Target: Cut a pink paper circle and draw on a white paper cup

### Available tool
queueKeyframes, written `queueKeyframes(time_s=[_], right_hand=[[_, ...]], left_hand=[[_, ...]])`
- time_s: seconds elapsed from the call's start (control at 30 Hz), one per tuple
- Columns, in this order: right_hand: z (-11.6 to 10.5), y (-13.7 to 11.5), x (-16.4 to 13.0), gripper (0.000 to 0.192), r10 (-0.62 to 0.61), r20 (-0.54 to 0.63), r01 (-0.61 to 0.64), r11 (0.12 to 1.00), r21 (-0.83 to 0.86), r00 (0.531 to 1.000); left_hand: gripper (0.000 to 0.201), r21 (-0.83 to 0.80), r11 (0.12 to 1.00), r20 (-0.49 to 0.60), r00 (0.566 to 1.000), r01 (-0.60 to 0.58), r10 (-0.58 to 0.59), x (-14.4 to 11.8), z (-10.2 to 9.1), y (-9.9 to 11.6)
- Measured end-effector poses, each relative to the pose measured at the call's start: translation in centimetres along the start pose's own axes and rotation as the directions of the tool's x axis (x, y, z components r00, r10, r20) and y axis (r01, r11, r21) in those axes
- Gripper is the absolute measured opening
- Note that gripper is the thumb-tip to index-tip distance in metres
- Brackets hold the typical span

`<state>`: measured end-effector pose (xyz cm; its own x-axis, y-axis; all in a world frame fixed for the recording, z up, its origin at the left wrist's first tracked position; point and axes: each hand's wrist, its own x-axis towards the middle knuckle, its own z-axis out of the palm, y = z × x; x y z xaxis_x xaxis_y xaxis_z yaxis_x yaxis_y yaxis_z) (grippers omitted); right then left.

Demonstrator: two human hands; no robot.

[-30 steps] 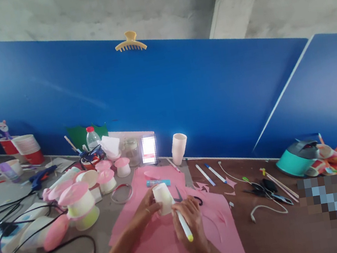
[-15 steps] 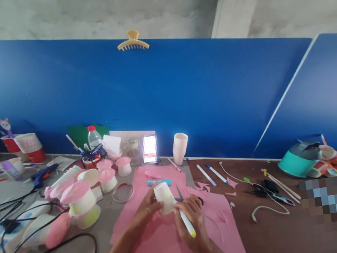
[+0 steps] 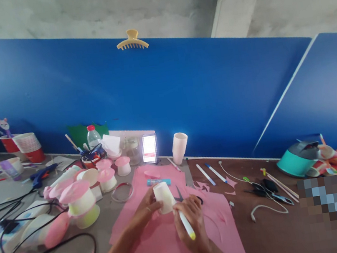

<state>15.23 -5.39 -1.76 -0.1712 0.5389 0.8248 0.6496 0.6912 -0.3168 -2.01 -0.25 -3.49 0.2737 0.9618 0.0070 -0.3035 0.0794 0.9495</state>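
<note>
The left hand [image 3: 144, 214] was clamped around a small white cup [image 3: 164, 197], held upside down just above the pink paper [image 3: 160, 239]. The right hand [image 3: 192, 224] gripped a pen [image 3: 186, 224], tip against the cup's wall. Squeezing might dent the thin cup, and the pen could skid. Both forearms angled inward, wrists low.

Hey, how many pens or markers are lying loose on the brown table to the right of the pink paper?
2: a white pen and a blue-capped pen, side by side just right of the pink paper. More may hide in the clutter further right.
</note>
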Motion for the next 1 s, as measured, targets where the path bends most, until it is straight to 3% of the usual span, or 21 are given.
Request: queueKeyframes(time_s=[0.1,0.33,0.57,0.83,1.0], right_hand=[[0.1,0.1,0.1,0.017,-0.001,-0.017,0.000,1.000,-0.030,1.000],[1.1,-2.4,-1.3,0.016,-0.094,0.000,0.094,0.994,0.062,0.996],[-0.3,-0.2,0.4,0.018,-0.015,-0.026,0.014,1.000,-0.028,1.000],[0.6,-2.2,-0.9,0.017,-0.083,0.018,0.082,0.996,0.043,0.996],[-0.1,-0.5,-0.1,0.018,-0.028,-0.011,0.028,1.000,-0.014,1.000]], left_hand=[[0.061,-0.017,1.000,-0.002,1.000,-0.012,0.012,-0.1,0.1,0.1],[0.065,0.015,0.999,-0.007,0.999,-0.036,0.036,-0.2,0.1,0.1],[0.055,-0.026,1.000,0.016,1.000,-0.016,0.016,0.3,-0.6,-1.0],[0.052,0.014,0.999,-0.038,0.998,-0.048,0.048,0.0,-0.3,-0.5],[0.048,-0.013,0.999,-0.047,0.998,-0.047,0.046,0.3,-0.5,-0.8]])
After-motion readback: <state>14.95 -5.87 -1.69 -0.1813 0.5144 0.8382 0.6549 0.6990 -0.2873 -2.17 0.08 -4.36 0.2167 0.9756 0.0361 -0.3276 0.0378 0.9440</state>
